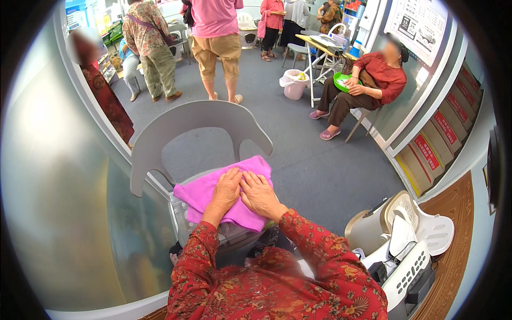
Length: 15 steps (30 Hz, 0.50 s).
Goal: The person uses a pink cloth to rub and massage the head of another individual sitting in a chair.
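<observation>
Both palms are down on a folded magenta cloth (244, 208), side by side, with the fingers pointing away from me and close together. My left hand (227, 191) rests flat on the cloth's middle. To its right lies my right hand (259, 197), also flat, near the cloth's right part. The cloth drapes over a clear plastic box (186, 214), whose contents are mostly hidden. Just beyond stands a grey plastic chair (192, 112) with a curved backrest; its seat is largely covered by cloth and box.
A frosted partition (80, 180) bounds the left. At right are a beige and white appliance (366, 228) and patterned brown wood (450, 208). Further off, a seated person (380, 76) holds a green basin (340, 82) near a pink bin (294, 90). Several people stand beyond.
</observation>
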Each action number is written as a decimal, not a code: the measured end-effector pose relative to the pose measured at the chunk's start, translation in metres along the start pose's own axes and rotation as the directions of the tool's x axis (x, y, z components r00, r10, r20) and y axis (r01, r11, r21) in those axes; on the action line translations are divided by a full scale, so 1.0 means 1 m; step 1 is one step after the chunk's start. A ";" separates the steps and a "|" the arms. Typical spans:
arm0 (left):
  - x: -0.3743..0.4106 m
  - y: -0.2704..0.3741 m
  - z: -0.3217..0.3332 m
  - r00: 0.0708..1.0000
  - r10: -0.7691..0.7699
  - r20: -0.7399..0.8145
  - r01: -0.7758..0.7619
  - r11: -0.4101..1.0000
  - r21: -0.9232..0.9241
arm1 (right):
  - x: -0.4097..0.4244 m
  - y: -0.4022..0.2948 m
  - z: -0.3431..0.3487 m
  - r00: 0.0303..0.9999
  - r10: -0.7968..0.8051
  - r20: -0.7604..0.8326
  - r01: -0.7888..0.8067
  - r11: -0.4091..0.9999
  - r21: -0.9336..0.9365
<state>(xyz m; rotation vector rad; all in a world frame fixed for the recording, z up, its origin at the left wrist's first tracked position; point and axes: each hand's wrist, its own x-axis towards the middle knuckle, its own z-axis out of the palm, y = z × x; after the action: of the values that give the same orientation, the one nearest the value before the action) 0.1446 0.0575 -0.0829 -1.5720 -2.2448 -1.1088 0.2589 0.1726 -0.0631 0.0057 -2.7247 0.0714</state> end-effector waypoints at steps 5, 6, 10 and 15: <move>-0.034 -0.040 -0.028 0.996 -0.051 -0.078 0.057 0.996 0.068 | 0.026 -0.036 0.021 0.997 -0.069 0.035 0.066 0.993 0.094; -0.046 -0.039 -0.042 0.995 -0.074 -0.067 0.079 0.994 0.080 | 0.027 -0.050 0.021 0.995 -0.097 0.037 0.092 0.988 0.123; -0.092 -0.014 -0.069 0.990 -0.131 -0.052 0.139 0.974 0.178 | 0.010 -0.082 0.006 0.978 -0.201 0.057 0.187 0.962 0.198; -0.097 0.028 -0.051 0.992 -0.119 -0.049 0.127 0.961 0.244 | -0.028 -0.069 -0.007 0.977 -0.206 0.061 0.194 0.968 0.163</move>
<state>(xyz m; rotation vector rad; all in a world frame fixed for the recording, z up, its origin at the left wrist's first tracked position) 0.1970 -0.0423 -0.0858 -1.3226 -2.3784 -0.8359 0.2880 0.1034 -0.0643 0.3344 -2.7724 0.2301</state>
